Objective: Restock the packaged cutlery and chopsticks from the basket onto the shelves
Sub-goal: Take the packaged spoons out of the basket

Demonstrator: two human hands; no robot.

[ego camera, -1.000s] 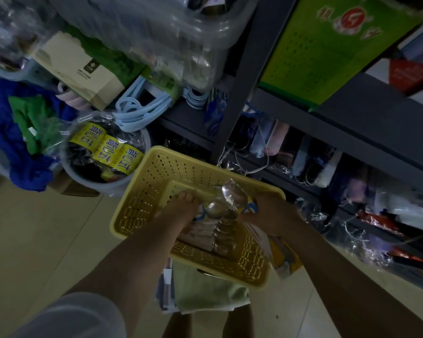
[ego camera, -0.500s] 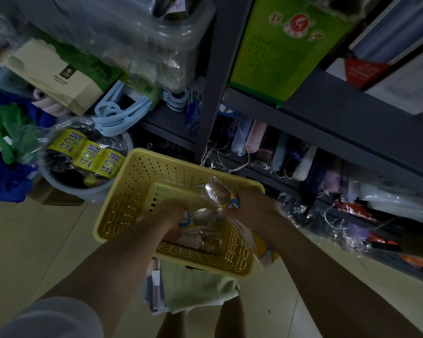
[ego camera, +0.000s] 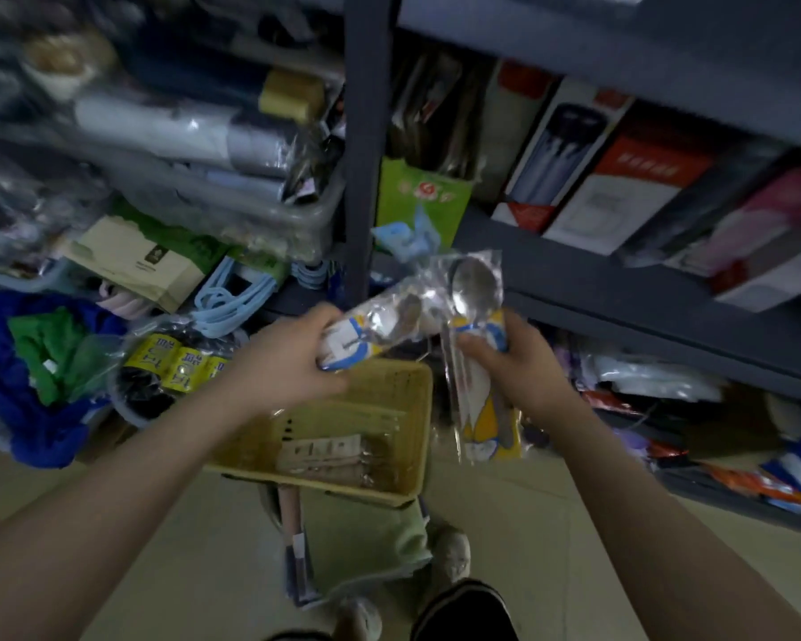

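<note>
I'm gripping a spoon pack point(ego camera: 380, 323) in my left hand point(ego camera: 283, 358) and another pack point(ego camera: 477, 363) in my right hand point(ego camera: 519, 363); neither is shelved, and more packets are waiting in the basket point(ego camera: 412, 386).

No legible text anywhere

The yellow labels point(ego camera: 176, 365) on the bagged goods left of the basket carry dark characters, and the green card point(ego camera: 424, 196) on the shelf bears a red round emblem, but blur and dim light leave both unreadable.
</note>
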